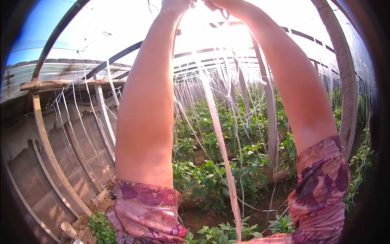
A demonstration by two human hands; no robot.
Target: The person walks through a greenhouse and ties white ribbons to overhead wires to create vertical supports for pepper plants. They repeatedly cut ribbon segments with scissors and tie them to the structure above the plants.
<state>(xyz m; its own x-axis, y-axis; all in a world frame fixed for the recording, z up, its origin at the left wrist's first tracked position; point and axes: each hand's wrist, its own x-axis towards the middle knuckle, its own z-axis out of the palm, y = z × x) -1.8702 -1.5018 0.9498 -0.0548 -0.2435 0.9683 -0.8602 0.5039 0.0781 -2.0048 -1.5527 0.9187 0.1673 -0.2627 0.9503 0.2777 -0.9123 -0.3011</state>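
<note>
Both arms reach up, sleeves pushed above the elbows. My left hand point(179, 4) is cut by the top edge, its fingers mostly out of the picture. Close beside it, my right hand point(221, 3) is also cut off and washed out by glare; a small dark loop point(225, 14) shows at its fingers. What either hand holds is hidden. Between the forearms a wide pale plastic strip point(217, 122) runs down towards me. Thin pale strings point(239, 143) hang around it, above leafy green plants point(210, 180).
A wooden post point(345, 70) rises at the right and a grey post point(270, 122) further in. At left are a wooden crossbeam point(73, 84), leaning poles point(51, 152) and a sheet-covered wall point(24, 174). Curved roof ribs point(58, 33) arch overhead. A pipe end point(66, 227) lies lower left.
</note>
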